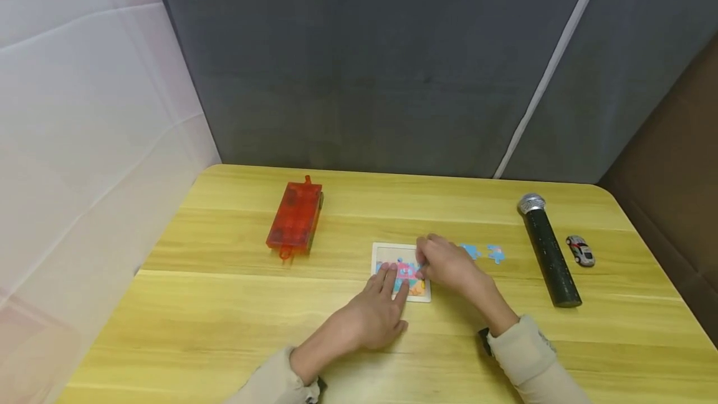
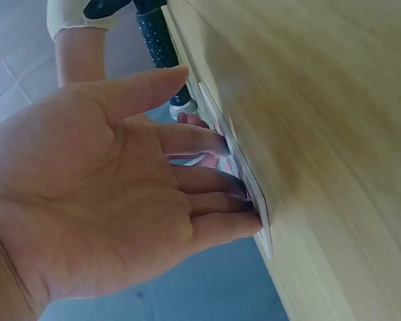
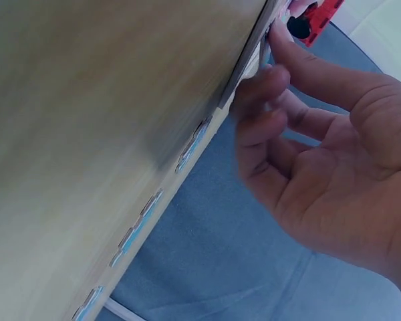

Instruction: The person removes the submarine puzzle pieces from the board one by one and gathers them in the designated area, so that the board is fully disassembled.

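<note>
A small square jigsaw puzzle [image 1: 401,246] with a white border lies on the table, its lower part filled with pink, blue and orange picture pieces. My left hand [image 1: 373,318] rests its extended fingertips on the puzzle's left and lower part; in the left wrist view, those fingers [image 2: 217,224] meet the thin board almost edge-on. At the puzzle's right side, my right hand [image 1: 449,265] pinches a puzzle piece [image 3: 263,52] between thumb and curled forefinger, mostly covered by the fingers. Loose blue puzzle pieces [image 1: 496,254] lie just right of this hand.
A translucent red box [image 1: 294,217] with small loops at its ends lies left of the puzzle. To the right are a black microphone [image 1: 550,254] with a silver head and a small toy car [image 1: 580,251]. A grey partition [image 1: 364,67] stands behind the wooden table [image 1: 213,304].
</note>
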{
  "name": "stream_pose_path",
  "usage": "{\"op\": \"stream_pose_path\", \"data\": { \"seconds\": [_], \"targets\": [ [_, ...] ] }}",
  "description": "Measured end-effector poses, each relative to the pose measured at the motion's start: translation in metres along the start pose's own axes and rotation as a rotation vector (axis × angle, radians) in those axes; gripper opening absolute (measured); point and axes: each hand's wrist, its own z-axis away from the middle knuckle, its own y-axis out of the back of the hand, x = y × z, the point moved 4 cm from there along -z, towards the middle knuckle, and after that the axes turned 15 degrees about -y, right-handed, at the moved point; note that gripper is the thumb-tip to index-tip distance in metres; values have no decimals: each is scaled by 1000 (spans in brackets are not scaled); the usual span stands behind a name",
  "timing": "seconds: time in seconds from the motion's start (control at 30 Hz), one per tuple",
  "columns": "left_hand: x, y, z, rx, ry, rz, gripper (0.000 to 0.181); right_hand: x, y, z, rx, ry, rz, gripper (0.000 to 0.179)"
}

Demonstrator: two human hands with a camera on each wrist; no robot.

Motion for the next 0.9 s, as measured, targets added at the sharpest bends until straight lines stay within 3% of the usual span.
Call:
{"op": "stream_pose_path", "data": {
  "seconds": [0.2, 0.43, 0.57, 0.73, 0.8, 0.9],
  "targets": [
    [-6, -10, -4, -7, -4, -60, 73, 0, 4, -2, 5, 96, -103, 27],
    [1, 0, -2, -33, 15, -62, 73, 1, 7, -2, -40, 162, -154, 27],
    [6, 7, 1, -31, 22, -76, 70, 3, 10, -3, -74, 154, -209, 25],
    [-1, -3, -4, -11, 13, -92, 71, 10, 20, -2, -117, 115, -269, 23],
    [-2, -5, -6, -14, 11, -95, 72, 20, 28, 0, -136, 92, -269, 23],
    [3, 2, -3, -28, 19, -112, 70, 44, 44, 5, -176, 51, -241, 23]
  ]
}}
